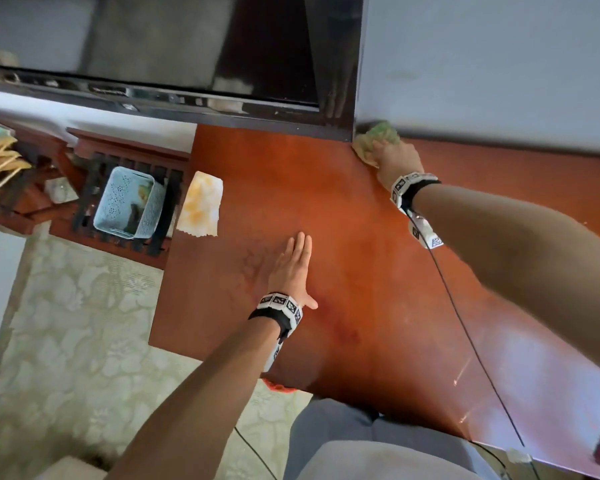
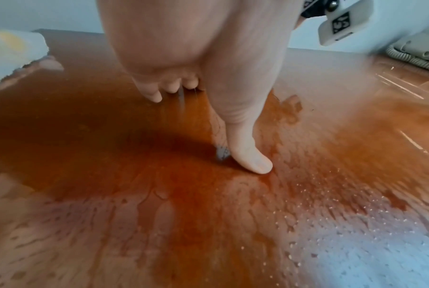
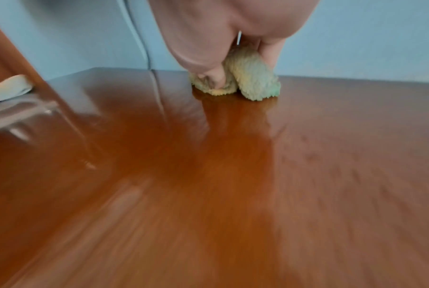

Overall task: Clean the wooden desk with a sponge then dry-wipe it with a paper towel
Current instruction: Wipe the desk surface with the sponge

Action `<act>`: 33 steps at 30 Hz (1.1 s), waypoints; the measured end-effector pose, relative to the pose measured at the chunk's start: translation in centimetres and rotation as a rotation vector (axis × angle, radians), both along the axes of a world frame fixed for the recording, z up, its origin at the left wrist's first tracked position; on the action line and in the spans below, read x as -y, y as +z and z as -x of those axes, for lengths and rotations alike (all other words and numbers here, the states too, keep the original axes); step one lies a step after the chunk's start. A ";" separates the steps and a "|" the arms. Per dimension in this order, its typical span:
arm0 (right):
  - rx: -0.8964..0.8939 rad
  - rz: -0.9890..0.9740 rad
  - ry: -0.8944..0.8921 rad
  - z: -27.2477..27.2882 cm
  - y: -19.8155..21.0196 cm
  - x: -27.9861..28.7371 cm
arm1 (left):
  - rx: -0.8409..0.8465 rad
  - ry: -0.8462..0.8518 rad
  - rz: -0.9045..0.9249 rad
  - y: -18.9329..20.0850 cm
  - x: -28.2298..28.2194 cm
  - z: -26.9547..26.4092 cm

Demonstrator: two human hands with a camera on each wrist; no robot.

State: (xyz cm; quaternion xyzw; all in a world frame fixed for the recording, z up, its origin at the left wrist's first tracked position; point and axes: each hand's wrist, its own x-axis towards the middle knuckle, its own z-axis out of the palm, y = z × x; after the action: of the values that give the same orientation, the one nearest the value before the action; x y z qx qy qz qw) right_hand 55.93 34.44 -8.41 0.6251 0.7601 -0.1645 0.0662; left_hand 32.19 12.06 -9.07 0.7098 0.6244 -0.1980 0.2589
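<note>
The reddish wooden desk [image 1: 343, 278] fills the middle of the head view and shows wet streaks [image 2: 208, 224]. My right hand [image 1: 397, 161] grips a yellow-green sponge [image 1: 378, 138] at the desk's far edge, against the wall beside the TV corner. In the right wrist view the fingers curl round the sponge [image 3: 245, 78], which is pressed on the desk [image 3: 233, 175]. My left hand [image 1: 293, 268] lies flat on the desk with straight fingers; its thumb [image 2: 250, 155] touches the wet wood. A folded white-and-yellow paper towel [image 1: 201, 204] lies at the desk's left edge, also the paper towel [image 2: 13, 48] in the left wrist view.
A black TV [image 1: 160, 53] hangs over the desk's far left part. A pale blue perforated basket [image 1: 129, 202] sits on a slatted stand left of the desk. A telephone with coiled cord [image 2: 415, 52] rests at the right. A thin black cable [image 1: 465, 323] crosses the desk.
</note>
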 end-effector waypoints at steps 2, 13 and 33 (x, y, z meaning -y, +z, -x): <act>-0.031 -0.046 -0.054 0.3 1.1 -2.6 | 0.024 0.015 -0.006 -0.3 0.0 0.1; 0.048 0.030 0.116 -1.4 0.5 3.8 | -0.036 0.024 0.041 0.1 -0.5 0.0; -0.125 0.214 0.750 -7.7 -3.2 39.4 | -0.075 -0.198 0.065 3.6 4.1 -7.3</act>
State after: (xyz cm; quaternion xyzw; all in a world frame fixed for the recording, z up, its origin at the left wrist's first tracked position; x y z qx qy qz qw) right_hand 63.65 -4.95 -11.57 0.2824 0.9169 -0.2447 0.1401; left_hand 39.53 7.95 -5.42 0.7513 0.5538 -0.2691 0.2376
